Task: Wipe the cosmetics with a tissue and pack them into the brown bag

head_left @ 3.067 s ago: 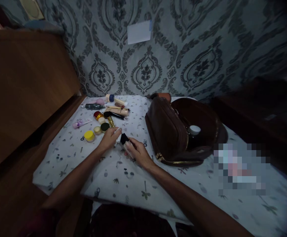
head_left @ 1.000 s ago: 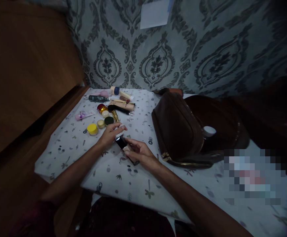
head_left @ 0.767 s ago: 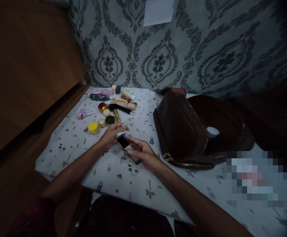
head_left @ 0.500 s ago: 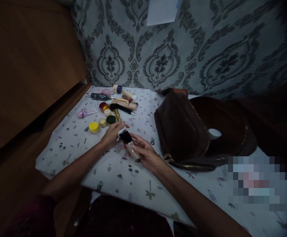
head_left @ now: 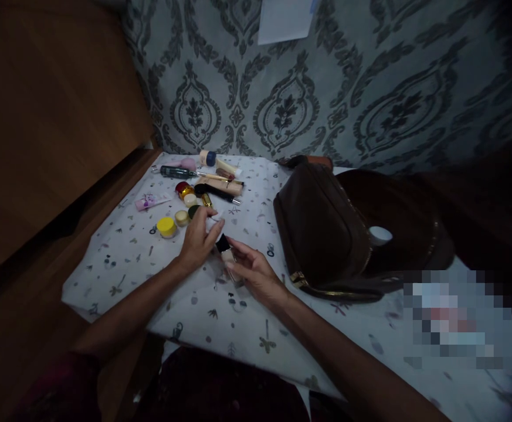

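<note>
My right hand (head_left: 258, 272) is closed around a small foundation bottle (head_left: 228, 258), beige with a black cap, tilted above the table. Pinched in my left hand (head_left: 197, 239) is a white wipe (head_left: 216, 218), which looks like tissue or thin cloth, close to the capped end of the bottle. Just beyond the left hand sits a jar with a dark green lid (head_left: 193, 211), partly hidden by the fingers. Beside it are a small cream-coloured jar (head_left: 182, 218) and a yellow jar (head_left: 166, 227).
Farther back lie a gold tube (head_left: 207, 201), a black brush (head_left: 220, 193), a beige tube (head_left: 229, 186), a green bottle (head_left: 176, 172) and a pink tube (head_left: 150, 201). On the right stands an open brown bag (head_left: 321, 234) with a white round item (head_left: 379, 235). A wooden cabinet (head_left: 53, 117) borders the left.
My left hand has shifted up and turned over the bottle's capped end, showing more of the white wipe. The bottle has tipped more upright in my right hand and moved slightly left.
</note>
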Action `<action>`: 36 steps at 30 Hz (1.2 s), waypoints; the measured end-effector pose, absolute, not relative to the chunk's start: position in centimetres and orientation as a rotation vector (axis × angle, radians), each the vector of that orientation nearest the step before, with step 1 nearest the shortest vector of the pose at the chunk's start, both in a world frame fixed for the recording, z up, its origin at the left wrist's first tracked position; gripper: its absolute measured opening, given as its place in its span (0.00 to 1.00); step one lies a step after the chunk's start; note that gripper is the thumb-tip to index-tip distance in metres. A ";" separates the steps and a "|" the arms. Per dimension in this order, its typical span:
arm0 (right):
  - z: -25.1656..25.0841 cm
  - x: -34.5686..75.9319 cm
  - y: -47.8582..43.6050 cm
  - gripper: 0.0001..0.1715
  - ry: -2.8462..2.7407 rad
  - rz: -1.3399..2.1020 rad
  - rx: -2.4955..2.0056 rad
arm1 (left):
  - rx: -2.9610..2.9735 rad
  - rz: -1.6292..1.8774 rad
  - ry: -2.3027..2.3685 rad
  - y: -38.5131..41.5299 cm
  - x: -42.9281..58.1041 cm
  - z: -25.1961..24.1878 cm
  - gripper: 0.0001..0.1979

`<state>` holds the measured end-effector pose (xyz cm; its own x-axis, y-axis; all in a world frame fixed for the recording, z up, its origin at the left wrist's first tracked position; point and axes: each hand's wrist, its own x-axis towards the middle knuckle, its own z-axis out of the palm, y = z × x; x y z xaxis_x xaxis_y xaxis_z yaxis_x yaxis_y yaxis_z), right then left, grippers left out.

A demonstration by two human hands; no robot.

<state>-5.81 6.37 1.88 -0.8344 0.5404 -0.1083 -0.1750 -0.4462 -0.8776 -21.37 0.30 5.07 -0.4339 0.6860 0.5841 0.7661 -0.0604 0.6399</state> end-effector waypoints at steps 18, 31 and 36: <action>3.6 -5.5 6.7 0.17 -0.958 2.572 -0.542 | -1.796 -1.363 -1.928 0.2 -20.8 5.1 0.06; 3.1 -5.7 7.6 0.08 -0.603 2.632 -0.476 | -2.051 -1.356 -1.686 0.0 -19.9 4.6 0.06; 3.3 -5.4 7.6 0.06 -0.670 2.685 -0.525 | -1.766 -1.606 -2.002 0.3 -21.0 5.1 0.06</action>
<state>-5.42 7.58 3.32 -0.8799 0.3910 -0.2701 -0.2181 -0.8372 -0.5015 -21.01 0.31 5.09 -0.3572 0.7149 0.6011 0.7417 -0.1740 0.6477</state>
